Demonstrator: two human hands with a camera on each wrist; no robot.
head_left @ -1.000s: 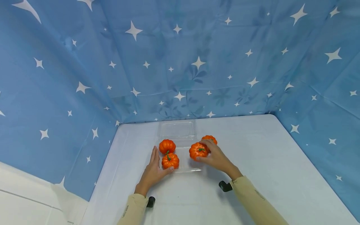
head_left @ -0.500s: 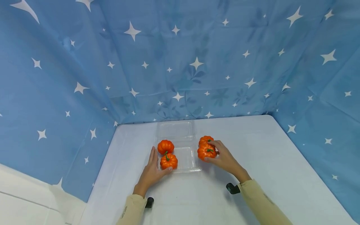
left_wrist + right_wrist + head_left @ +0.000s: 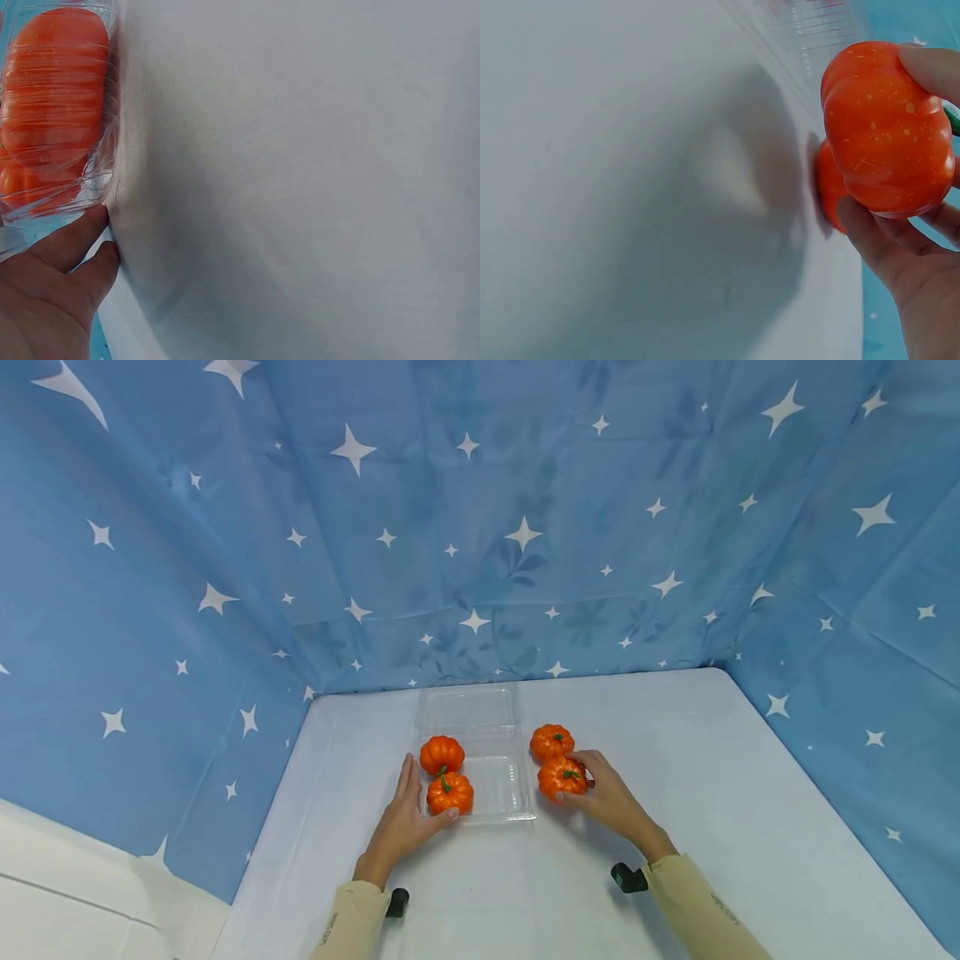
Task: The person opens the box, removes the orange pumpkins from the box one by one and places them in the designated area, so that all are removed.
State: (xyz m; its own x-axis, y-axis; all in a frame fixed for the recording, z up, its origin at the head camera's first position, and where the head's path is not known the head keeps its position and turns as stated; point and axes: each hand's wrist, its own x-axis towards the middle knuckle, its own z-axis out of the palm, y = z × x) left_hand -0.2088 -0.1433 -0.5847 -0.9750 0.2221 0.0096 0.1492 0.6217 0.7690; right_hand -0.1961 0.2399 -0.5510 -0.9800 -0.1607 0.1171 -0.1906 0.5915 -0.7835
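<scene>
My right hand (image 3: pixel 617 803) grips a small orange pumpkin (image 3: pixel 559 779) with a green stem, thumb on the near side and fingers on the far side. In the right wrist view that pumpkin (image 3: pixel 885 131) looks slightly raised off the table. Just behind it sits another pumpkin (image 3: pixel 551 741). A clear plastic clamshell box (image 3: pixel 504 787) lies opened out, with two pumpkins, a back one (image 3: pixel 442 753) and a front one (image 3: pixel 450 794), in its left half. My left hand (image 3: pixel 403 828) rests along the box's left side, fingers straight, thumb at the front pumpkin; its fingertips (image 3: pixel 91 217) touch the box corner.
The box's clear lid (image 3: pixel 467 708) lies flat behind its base. A white-covered table (image 3: pixel 720 777) extends to both sides. Blue star-patterned curtains (image 3: pixel 480 527) hang at the back and sides. Each wrist carries a small black camera (image 3: pixel 628 877).
My right hand has carried its pumpkin from over the box's right side rightward and toward me, beside the box. The pumpkin behind it now shows more fully. My left hand stays put.
</scene>
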